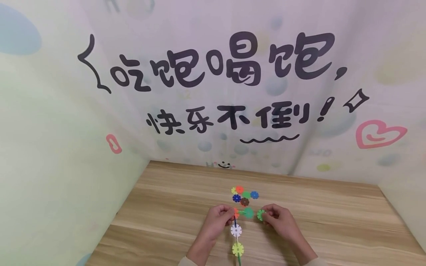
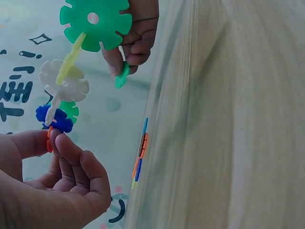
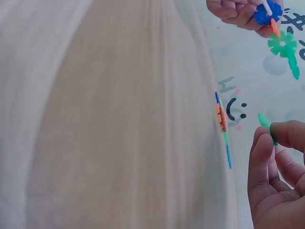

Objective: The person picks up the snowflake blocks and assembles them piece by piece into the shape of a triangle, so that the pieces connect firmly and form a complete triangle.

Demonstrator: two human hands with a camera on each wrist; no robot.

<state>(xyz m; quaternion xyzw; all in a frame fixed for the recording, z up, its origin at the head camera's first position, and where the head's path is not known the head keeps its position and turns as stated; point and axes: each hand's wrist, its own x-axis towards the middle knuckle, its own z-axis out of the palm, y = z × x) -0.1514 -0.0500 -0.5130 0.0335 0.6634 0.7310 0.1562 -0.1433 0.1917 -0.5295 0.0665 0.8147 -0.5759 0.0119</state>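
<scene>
Printed backdrop, pale and spotted, rises behind and bears two rows of black lettering with a pink heart at the right. In front of it extends the wood-grained table. Over the table's near part are a person's two hands, set apart from each other on either side of the work. The left hand pinches one piece between thumb and forefinger; the right hand likewise pinches one piece.

Between them hangs a chain of notched discs, raised off the table and slotted edge to face. Its members include the orange disc gripped by the left hand, a dark blue disc, a white disc and a yellow-green disc. (The near end runs past the lower border of the head view.) A short branch leaves the orange disc toward the right hand and ends in a teal disc.

Beyond the chain, a loose cluster of discs lies flat on the table: yellow, orange, green, blue, dark blue and brown. Smallest is the single green disc held by the right hand, near the teal disc but separate from it.
</scene>
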